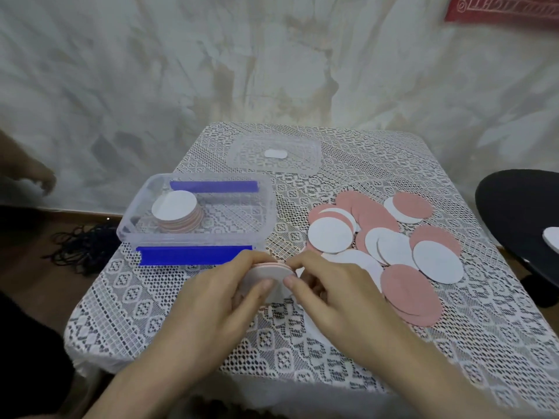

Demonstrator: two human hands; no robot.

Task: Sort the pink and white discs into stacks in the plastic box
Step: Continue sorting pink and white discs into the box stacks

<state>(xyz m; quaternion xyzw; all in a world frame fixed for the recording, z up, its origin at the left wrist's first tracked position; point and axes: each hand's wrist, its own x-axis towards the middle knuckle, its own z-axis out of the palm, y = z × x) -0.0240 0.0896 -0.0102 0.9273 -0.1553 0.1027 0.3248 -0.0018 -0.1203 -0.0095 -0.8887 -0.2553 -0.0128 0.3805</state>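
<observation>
A clear plastic box (266, 207) with blue clips stands at the table's left. In its left half sits one stack of discs (178, 211), white face up. Loose pink and white discs (381, 237) lie spread over the right of the table. Between box and pile, my left hand (217, 297) and my right hand (326, 288) together hold a small stack of discs (270, 272) near the table's middle front. Fingers and thumbs of both hands curl round its edges. Most of that stack is hidden by my fingers.
The box's clear lid (273, 154) lies flat at the back of the lace-covered table (453, 343). A black round seat (520, 207) stands at the right edge. Dark cords (81, 246) lie on the floor at left.
</observation>
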